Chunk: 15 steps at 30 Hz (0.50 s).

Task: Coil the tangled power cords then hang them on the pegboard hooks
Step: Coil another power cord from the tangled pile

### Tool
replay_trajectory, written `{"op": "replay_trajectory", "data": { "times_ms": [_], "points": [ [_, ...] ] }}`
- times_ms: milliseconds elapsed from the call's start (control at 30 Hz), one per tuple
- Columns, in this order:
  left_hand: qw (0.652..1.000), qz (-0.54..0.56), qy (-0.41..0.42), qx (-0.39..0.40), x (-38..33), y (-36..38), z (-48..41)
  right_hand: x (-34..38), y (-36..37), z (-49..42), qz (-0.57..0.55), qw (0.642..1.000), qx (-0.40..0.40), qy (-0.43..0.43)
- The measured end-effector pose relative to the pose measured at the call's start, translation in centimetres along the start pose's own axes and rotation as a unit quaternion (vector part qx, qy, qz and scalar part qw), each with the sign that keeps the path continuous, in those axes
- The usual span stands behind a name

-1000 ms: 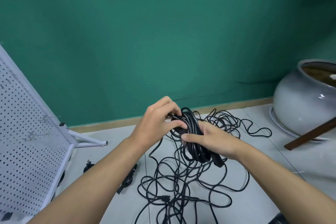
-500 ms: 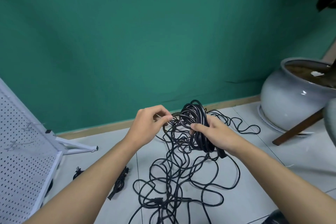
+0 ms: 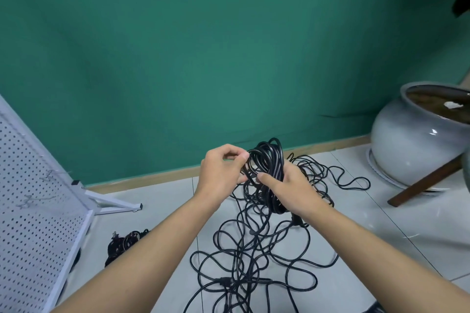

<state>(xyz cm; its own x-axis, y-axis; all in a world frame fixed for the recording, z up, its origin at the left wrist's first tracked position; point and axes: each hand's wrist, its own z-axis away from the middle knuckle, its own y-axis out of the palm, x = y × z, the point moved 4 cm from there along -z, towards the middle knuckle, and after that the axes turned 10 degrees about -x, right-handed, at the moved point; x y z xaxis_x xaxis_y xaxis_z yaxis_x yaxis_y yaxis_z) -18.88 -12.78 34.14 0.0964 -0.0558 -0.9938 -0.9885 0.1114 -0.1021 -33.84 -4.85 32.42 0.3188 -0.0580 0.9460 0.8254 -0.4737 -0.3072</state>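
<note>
Standing upright in mid-air above the floor tangle [image 3: 254,249], the half-wound coil [image 3: 269,157] is gripped by the right hand [image 3: 290,190], fingers [image 3: 265,178] curled round it. The left hand [image 3: 221,173] pinches a strand at its left edge, nearer the pegboard [image 3: 38,223] hooks [image 3: 54,174] far left.

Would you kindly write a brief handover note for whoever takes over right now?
Right hand grips the partly wound coil. Left hand pinches the coil's left edge.
Tangled cord trails from the coil across the floor; a small bundle lies beside the pegboard, whose hooks hold nothing.
Done: several loops wound. Left: finish coiling, then hang the cords.
</note>
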Motion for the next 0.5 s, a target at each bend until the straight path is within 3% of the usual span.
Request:
{"op": "replay_trajectory", "data": {
  "times_ms": [200,367,500],
  "points": [
    [0.997,0.038,-0.023,0.060,0.0,-0.1,0.3,0.1,0.1,0.0,-0.025,1.000,0.008,-0.003],
    [0.993,0.091,-0.056,0.046,0.3,-0.3,0.0,1.1,0.2,0.5,-0.045,0.997,0.063,-0.027],
    [0.992,0.099,-0.065,0.038,0.9,-0.2,-0.1,0.6,0.3,0.2,-0.033,0.997,0.059,-0.029]
  ]
}}
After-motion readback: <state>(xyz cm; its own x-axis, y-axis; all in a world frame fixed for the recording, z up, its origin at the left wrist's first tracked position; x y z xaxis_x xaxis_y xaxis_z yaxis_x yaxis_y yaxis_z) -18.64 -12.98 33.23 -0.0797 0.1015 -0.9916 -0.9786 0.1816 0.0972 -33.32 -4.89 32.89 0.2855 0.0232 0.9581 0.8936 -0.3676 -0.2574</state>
